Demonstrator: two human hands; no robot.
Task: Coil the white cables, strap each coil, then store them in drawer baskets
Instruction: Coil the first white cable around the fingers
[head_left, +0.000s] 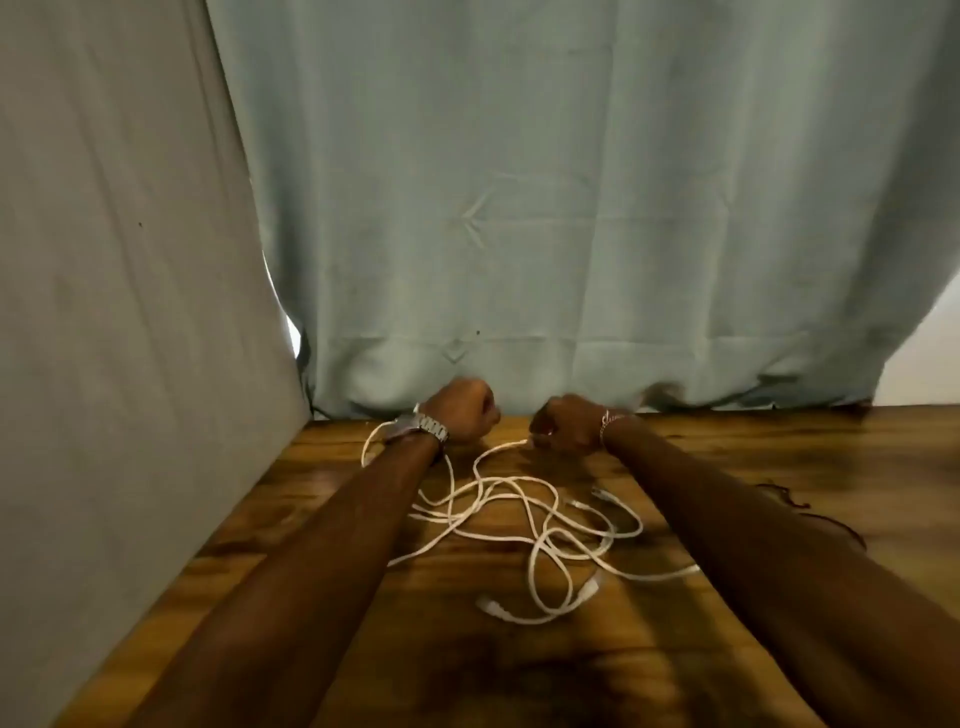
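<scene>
Fingers of right hand (563, 423) pinch a white cables (524, 525) end near table (779, 467) far edge; left hand (465, 410) curled (contents unclear). Nothing coiled yet, strapping & storing left.

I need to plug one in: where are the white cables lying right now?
In the head view, the white cables sprawl tangled on the wooden table, between the forearms.
</scene>
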